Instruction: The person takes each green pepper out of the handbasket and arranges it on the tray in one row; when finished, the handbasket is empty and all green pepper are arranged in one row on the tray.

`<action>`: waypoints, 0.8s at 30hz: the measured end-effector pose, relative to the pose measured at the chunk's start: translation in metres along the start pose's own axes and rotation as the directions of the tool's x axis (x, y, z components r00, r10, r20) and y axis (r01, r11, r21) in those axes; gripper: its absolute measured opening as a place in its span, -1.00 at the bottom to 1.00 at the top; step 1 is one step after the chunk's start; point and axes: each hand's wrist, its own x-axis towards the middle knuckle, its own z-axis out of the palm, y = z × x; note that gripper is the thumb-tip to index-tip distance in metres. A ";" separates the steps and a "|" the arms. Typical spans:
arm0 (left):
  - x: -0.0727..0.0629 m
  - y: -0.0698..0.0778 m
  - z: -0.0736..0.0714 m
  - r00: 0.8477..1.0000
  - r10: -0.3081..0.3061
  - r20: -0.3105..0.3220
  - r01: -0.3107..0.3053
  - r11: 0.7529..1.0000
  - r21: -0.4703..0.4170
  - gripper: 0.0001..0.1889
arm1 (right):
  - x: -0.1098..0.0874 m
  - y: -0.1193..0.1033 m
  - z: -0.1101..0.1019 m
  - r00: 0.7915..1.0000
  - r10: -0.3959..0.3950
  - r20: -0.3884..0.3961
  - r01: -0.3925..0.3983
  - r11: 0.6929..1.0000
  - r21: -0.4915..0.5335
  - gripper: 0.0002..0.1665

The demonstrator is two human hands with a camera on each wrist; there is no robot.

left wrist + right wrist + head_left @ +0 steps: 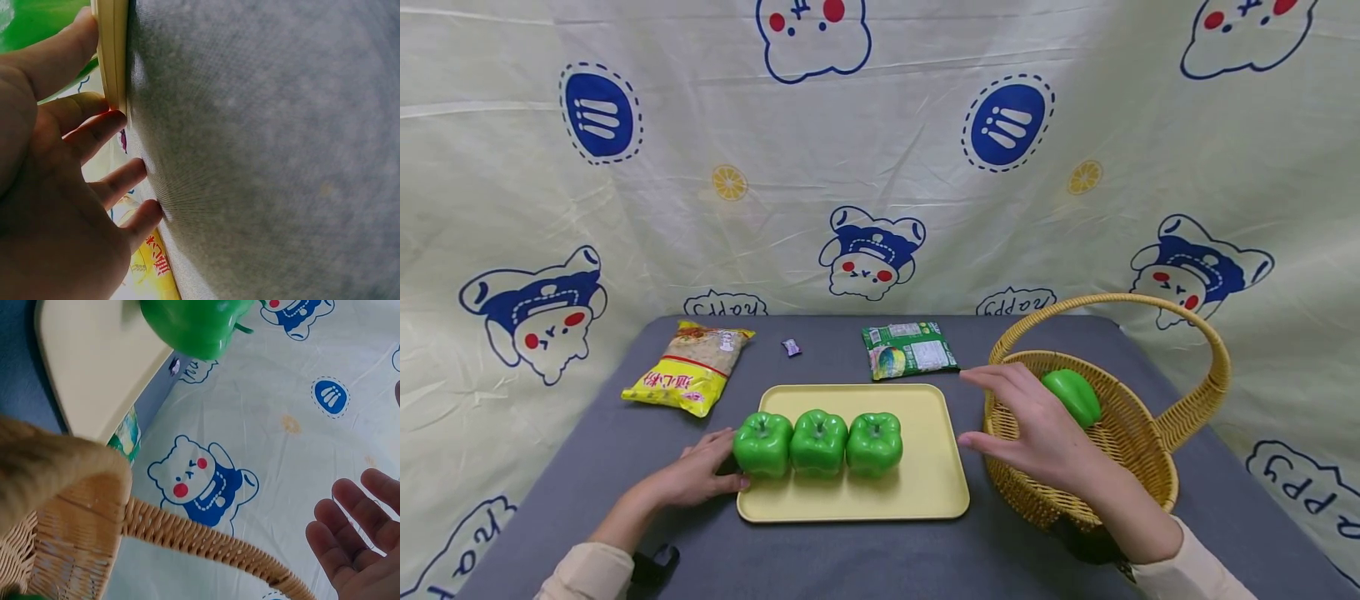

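Observation:
On the pale yellow tray [932, 454], three green bell peppers [818, 443] stand in a row toward its left side. My left hand [700, 473] rests at the tray's left edge, beside the leftmost pepper. In the left wrist view, its thumb [69, 50] touches the tray's rim and the other fingers spread down to the cloth. My right hand [1037, 425] is in the air over the left side of a wicker basket [1142, 458], fingers and thumb apart, holding nothing. Another green bell pepper [1073, 397] lies inside the basket.
A yellow food bag [688, 371] lies at the back left, with a small purple packet [792, 347] beside it. Behind the tray is a green packet [910, 350]. The basket's tall handle [1213, 350] arches up at the right. A printed curtain [880, 167] hangs behind the table.

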 end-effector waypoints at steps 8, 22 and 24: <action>0.001 -0.002 0.002 1.000 0.014 -0.001 -0.014 1.000 0.004 -0.19 | -0.010 0.008 -0.010 0.999 0.035 -0.014 -0.035 0.999 -0.030 -0.16; 0.002 -0.003 0.000 1.000 0.011 0.001 -0.011 1.000 0.007 -0.19 | -0.019 0.024 -0.033 0.988 0.155 0.000 -0.155 0.988 -0.022 -0.21; 0.001 -0.003 0.000 1.000 0.014 -0.001 -0.014 1.000 0.009 -0.19 | -0.021 0.027 -0.035 0.983 0.181 0.004 -0.181 0.983 -0.022 -0.23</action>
